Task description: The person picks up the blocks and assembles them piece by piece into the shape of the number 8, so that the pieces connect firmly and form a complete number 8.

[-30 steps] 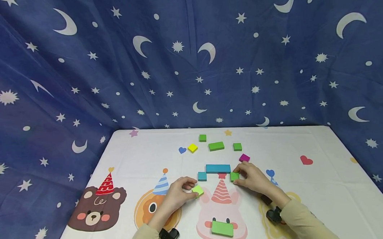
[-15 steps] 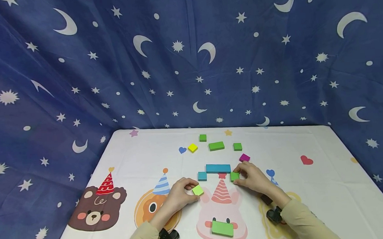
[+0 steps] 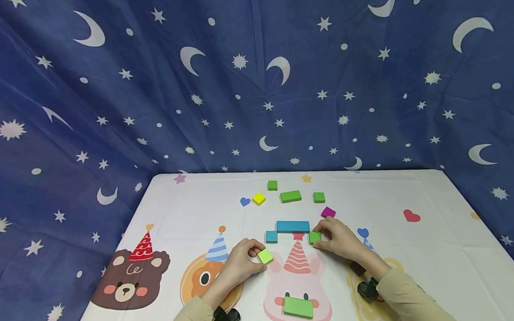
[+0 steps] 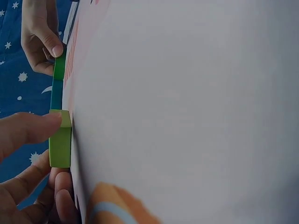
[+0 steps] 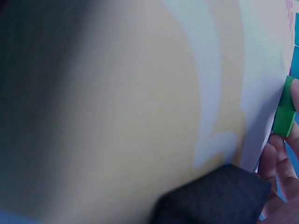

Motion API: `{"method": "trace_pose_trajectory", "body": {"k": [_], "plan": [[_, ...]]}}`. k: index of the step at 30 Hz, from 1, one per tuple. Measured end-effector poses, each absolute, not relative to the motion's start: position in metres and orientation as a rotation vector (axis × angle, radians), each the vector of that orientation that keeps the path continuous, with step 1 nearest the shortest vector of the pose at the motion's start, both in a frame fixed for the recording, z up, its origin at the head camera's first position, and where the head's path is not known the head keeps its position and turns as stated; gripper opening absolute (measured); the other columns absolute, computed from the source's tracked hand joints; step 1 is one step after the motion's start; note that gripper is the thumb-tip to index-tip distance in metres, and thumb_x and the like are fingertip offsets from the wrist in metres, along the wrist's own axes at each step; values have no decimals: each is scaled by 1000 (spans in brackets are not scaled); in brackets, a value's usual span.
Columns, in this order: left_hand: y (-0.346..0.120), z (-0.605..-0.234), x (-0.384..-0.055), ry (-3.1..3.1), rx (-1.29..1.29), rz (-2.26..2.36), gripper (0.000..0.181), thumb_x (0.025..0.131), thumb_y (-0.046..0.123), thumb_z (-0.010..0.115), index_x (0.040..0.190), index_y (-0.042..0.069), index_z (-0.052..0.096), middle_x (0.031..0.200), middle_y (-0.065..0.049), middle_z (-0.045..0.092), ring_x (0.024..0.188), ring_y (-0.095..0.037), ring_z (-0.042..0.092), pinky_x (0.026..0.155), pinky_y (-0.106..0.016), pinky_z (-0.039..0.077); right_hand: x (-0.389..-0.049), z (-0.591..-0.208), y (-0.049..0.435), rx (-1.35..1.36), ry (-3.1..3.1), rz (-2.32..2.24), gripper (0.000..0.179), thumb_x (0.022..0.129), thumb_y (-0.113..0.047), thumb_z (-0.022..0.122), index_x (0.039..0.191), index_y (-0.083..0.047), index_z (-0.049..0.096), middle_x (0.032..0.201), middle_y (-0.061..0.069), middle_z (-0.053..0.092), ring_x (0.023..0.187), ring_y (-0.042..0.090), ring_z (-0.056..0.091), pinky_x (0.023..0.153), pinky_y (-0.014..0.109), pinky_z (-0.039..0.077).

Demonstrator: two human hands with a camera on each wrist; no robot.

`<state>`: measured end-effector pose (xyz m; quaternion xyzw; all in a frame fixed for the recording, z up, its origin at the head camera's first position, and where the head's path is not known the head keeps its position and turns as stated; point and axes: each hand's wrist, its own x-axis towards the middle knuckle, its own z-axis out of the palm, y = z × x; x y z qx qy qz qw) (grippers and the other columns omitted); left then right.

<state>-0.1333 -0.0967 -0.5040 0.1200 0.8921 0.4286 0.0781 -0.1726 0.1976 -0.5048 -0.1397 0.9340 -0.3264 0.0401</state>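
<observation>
Fingers (image 4: 30, 179) and thumb of the left hand (image 3: 240, 263) pinch a light green block (image 3: 265, 256), parted only by the block itself. It sits low over the white table (image 3: 419, 254), turned at a slant as the head camera sees it; whether it rests on the cloth, I cannot tell. On the other side, the right hand (image 3: 340, 237) holds a green block (image 3: 315, 238) the same way, gripped at its near and far sides, the fingers no wider apart than the block.

That green block is just beside the right end of a long blue block (image 3: 293, 226), on its near side. Near the long one's left end lies a small blue block (image 3: 271, 237), and the light green block is nearer the person, a little to the left of it. Just beyond the right hand lies a magenta block (image 3: 328, 212).

Farther back are a yellow block (image 3: 259, 198), a long green block (image 3: 291, 196) and two small ones, a back green block (image 3: 272, 185) and a side green block (image 3: 319, 197), all lying apart. Close to the person, between the sleeves, a long light green block (image 3: 298, 307) lies across the printed rabbit face (image 3: 274, 295). Behind the table hangs a dark blue curtain (image 3: 232, 113) with pale moons and stars.
</observation>
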Motion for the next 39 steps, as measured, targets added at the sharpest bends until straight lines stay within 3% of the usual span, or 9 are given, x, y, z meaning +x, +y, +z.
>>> {"method": "trace_pose_trajectory", "body": {"k": [14, 39], "plan": [[-90, -498, -136, 2708, 376, 1158, 31, 68, 11, 83, 95, 12, 67, 81, 0, 54, 72, -8, 45, 63, -19, 37, -174, -504, 198, -399, 2849, -980, 26, 76, -24, 80, 96, -15, 67, 85, -1, 50, 82, 14, 45, 71, 26, 38], [-75, -497, -147, 2697, 457, 1156, 30, 70, 7, 81, 94, 6, 64, 82, -3, 54, 73, -9, 47, 65, -18, 40, -174, -504, 196, -383, 2848, -967, 26, 76, -24, 81, 96, -15, 66, 86, 0, 50, 82, 14, 45, 71, 26, 38]]}}
